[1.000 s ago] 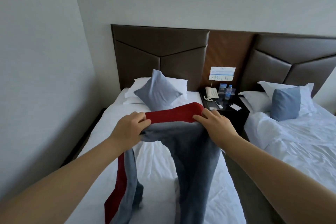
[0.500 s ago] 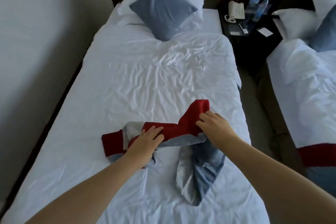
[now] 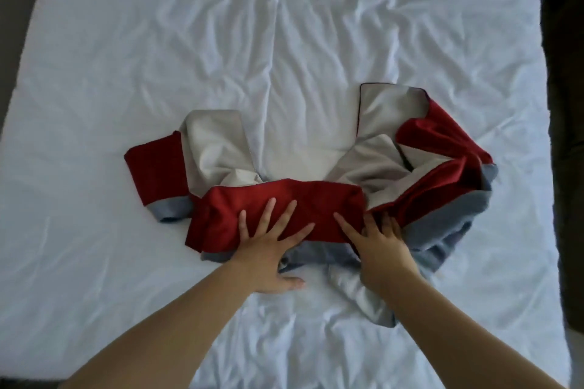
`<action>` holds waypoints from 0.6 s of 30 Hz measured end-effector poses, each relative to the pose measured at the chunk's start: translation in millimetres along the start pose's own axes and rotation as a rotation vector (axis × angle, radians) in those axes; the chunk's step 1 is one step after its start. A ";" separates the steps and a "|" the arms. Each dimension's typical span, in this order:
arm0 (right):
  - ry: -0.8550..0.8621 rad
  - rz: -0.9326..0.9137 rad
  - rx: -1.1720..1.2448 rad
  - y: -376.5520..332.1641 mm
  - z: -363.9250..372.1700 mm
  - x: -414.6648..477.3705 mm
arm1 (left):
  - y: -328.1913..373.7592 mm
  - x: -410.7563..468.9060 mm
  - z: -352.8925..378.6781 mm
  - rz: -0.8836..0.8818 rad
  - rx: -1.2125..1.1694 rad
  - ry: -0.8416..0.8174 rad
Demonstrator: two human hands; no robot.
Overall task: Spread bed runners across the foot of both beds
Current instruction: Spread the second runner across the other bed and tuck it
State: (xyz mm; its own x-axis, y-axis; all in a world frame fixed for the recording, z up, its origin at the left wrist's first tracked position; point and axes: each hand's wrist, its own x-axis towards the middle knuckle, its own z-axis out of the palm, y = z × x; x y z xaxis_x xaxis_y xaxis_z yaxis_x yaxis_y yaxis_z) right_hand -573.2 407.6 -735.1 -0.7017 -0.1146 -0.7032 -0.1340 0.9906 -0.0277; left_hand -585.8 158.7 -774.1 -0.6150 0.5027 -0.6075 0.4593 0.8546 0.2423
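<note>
A red, grey and blue-grey bed runner [image 3: 442, 142] lies bunched and twisted in a rough U on the white bed [image 3: 189, 41], its pale lining turned up in two places. My left hand [image 3: 268, 246] rests flat on the red middle fold, fingers spread. My right hand [image 3: 379, 249] lies just to its right, fingers apart, on the edge where red meets blue-grey. Both ends of the runner are folded back towards the head of the bed. Neither hand has cloth pinched in it.
The wrinkled white sheet fills nearly the whole view. A dark floor gap [image 3: 565, 104] runs along the bed's right edge, and a dark strip [image 3: 12, 9] shows at the upper left beside the bed.
The runner went from held up in both hands to lying on the bed. Both hands let go of the cloth and flattened on it. The view dropped down and closer to the mattress.
</note>
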 end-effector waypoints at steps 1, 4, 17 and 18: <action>0.006 0.013 -0.002 -4.4 11.5 7.2 | 1.0 6.0 11.2 -0.004 -0.007 0.047; 0.045 0.086 0.027 -19.6 31.2 29.5 | -0.2 17.8 28.5 -0.021 0.025 0.115; -0.041 0.081 -0.136 -121.8 -76.2 13.9 | -38.0 -29.9 -45.7 0.083 -0.347 0.474; 0.050 0.043 -0.148 -138.5 -83.4 15.0 | -54.1 -38.7 -47.4 0.059 -0.285 0.643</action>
State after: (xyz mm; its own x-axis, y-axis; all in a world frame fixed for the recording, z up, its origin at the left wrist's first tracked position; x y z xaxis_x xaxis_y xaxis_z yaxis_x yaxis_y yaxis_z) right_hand -623.5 262.4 -682.5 -0.7422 -0.0795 -0.6655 -0.2021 0.9733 0.1091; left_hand -617.2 99.2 -727.8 -0.8916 0.4509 -0.0410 0.3714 0.7802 0.5033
